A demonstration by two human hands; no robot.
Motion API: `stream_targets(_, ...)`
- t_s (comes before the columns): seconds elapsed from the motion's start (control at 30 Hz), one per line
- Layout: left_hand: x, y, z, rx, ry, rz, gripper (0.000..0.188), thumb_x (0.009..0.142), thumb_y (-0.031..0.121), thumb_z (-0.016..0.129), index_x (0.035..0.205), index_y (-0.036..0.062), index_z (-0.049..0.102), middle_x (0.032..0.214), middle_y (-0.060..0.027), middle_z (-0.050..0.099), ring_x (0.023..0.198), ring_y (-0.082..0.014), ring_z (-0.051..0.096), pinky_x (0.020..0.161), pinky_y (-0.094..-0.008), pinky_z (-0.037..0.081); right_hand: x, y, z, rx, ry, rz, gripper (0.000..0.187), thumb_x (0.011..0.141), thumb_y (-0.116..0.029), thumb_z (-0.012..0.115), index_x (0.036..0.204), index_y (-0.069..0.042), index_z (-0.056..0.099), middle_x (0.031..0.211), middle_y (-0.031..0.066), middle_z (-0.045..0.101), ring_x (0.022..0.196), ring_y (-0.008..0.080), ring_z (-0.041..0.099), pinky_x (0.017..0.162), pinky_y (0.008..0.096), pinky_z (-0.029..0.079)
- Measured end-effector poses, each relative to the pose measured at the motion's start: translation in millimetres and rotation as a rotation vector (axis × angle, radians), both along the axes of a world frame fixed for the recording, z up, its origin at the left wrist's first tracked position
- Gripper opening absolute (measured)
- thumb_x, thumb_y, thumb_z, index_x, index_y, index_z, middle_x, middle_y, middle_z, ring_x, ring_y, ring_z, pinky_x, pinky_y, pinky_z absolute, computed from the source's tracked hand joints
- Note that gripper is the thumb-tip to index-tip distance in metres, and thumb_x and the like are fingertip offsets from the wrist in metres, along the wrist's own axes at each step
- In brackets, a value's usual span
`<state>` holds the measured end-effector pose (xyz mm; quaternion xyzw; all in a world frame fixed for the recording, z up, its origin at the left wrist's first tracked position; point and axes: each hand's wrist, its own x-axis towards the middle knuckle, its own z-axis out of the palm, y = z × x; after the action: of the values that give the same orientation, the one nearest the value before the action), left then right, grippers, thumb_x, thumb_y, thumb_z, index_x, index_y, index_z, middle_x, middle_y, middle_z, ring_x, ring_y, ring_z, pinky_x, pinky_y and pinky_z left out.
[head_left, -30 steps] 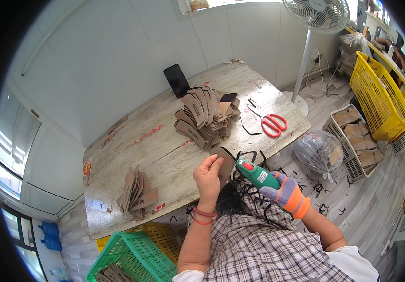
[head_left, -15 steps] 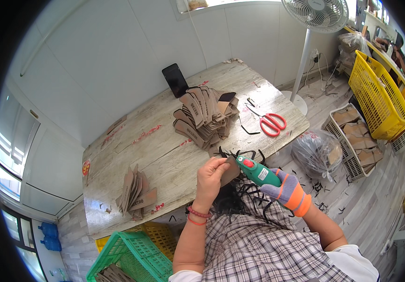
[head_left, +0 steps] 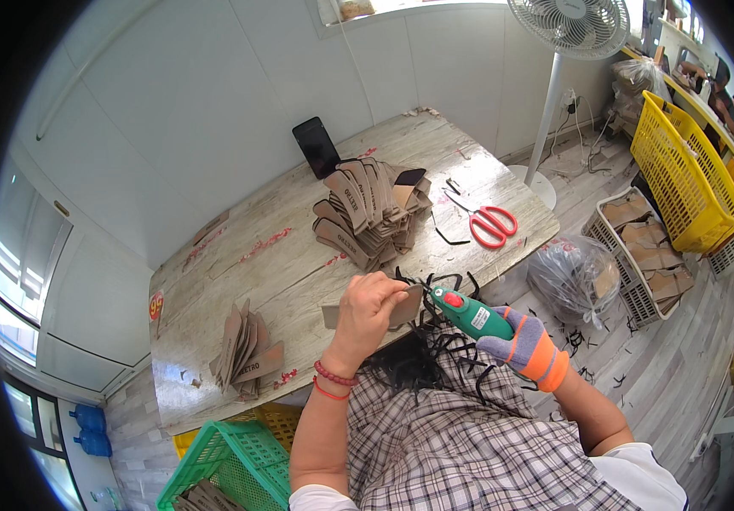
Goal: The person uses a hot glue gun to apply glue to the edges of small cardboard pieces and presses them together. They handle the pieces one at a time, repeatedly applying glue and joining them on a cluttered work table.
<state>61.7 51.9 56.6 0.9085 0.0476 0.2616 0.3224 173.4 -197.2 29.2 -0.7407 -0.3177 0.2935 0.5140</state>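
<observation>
My left hand (head_left: pixel 367 313), bare and with two red bracelets at the wrist, pinches a flat grey-brown leather-like piece (head_left: pixel 406 308). The piece stretches out on both sides of my fingers, just over the table's front edge. In my right hand (head_left: pixel 520 342), which wears a grey and orange glove, is a green handheld power tool (head_left: pixel 472 314) with a red button. Its tip is close to the right end of the piece; I cannot tell whether they touch. Thin black trimmed strips (head_left: pixel 469 362) lie around the tool and over my plaid apron (head_left: pixel 443 443).
On the table (head_left: pixel 256 264) are a large pile of brown pieces (head_left: pixel 367 209), a smaller stack (head_left: pixel 247 353), red-handled scissors (head_left: pixel 493 226) and a phone (head_left: pixel 316 146). A green crate (head_left: pixel 226 460), a plastic bag (head_left: pixel 575 274), a filled crate (head_left: pixel 639 247) and a standing fan (head_left: pixel 546 128) surround it.
My left hand has shifted left and slightly away from me, and the piece now lies more sideways, showing left of the hand too. The tool in my right hand has barely moved.
</observation>
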Motion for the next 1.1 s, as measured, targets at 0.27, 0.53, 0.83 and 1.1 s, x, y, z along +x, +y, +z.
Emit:
stream_targets(0.27,3,7,10,0.103,0.024,-0.077,0.009,0.082,0.011,0.065,0.085,0.0023,0.067,0.071,-0.0065,0.056,0.07,-0.0252,0.05,0.072,-0.0338,0.039,2,0,7,-0.044,0.114,0.033,0.053,0.08,-0.029,0.076,0.12,-0.001,0.056,0.082,-0.0003,0.063,0.066,0.0062,0.056,0.06,0.0218,0.046)
stream_targets(0.53,-35,18,11,-0.086,0.115,0.048,0.011,0.083,0.01,0.062,0.085,-0.0002,0.065,0.077,-0.011,0.059,0.077,-0.0283,0.057,0.072,-0.035,0.043,-7,10,0,0.025,0.048,0.03,0.053,0.08,-0.03,0.076,0.119,0.0,0.055,0.078,0.0005,0.061,0.063,0.0055,0.055,0.056,0.0213,0.044)
stream_targets(0.83,-208,172,-17,0.04,0.098,0.745,0.019,0.087,0.013,0.06,0.101,0.0005,0.061,0.093,-0.013,0.053,0.086,-0.0256,0.053,0.078,-0.0329,0.043,-13,8,-11,-0.017,0.279,-0.018,0.042,0.081,-0.023,0.074,0.111,0.001,0.058,0.077,0.0015,0.063,0.06,0.0059,0.054,0.052,0.0208,0.043)
stream_targets(1.1,-249,166,-58,0.214,0.277,0.461,0.101,0.063,0.037,0.082,0.146,0.0108,0.03,0.146,-0.0159,0.036,0.131,-0.0346,0.038,0.107,-0.0428,0.031,-20,8,-13,-0.029,0.288,-0.058,0.04,0.083,-0.018,0.069,0.113,0.003,0.055,0.077,0.0047,0.061,0.057,0.009,0.055,0.05,0.0227,0.045)
